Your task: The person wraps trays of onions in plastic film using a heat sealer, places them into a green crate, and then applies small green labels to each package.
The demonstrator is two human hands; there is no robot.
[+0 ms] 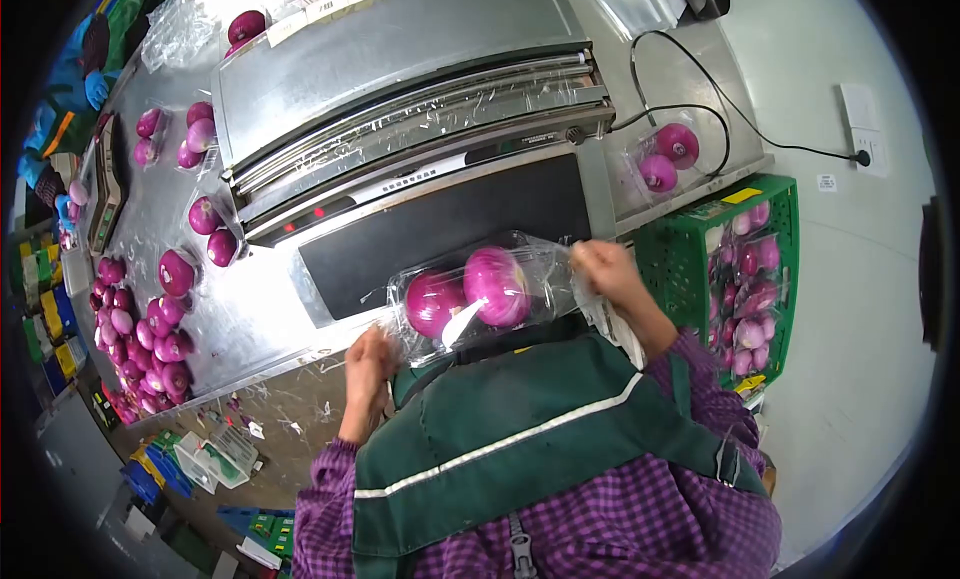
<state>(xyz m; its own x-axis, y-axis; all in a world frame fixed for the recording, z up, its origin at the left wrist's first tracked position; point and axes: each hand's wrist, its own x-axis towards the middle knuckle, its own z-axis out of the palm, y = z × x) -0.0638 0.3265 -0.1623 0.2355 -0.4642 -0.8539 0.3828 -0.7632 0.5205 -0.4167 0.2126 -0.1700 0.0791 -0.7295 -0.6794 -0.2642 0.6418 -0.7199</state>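
Two red onions [497, 287] lie side by side under clear plastic wrap [545, 279], close to the front edge of the black plate [450, 224] of a wrapping machine. A white scrap or label shows between them. My left hand [370, 357] is closed at the wrap's left end. At the right end, my right hand [605, 269] pinches the wrap, which stretches between both hands. Behind the onions stand the metal rollers and film of the wrapping machine [420, 119].
Loose red onions [145, 349] are heaped on the steel table [230, 329] at left, with wrapped packs [212, 229] behind. A green crate [790, 279] of packed onions stands at right. A wrapped pair [668, 157] lies near a black cable [700, 74]. Another person's gloved hand [97, 89] shows at far left.
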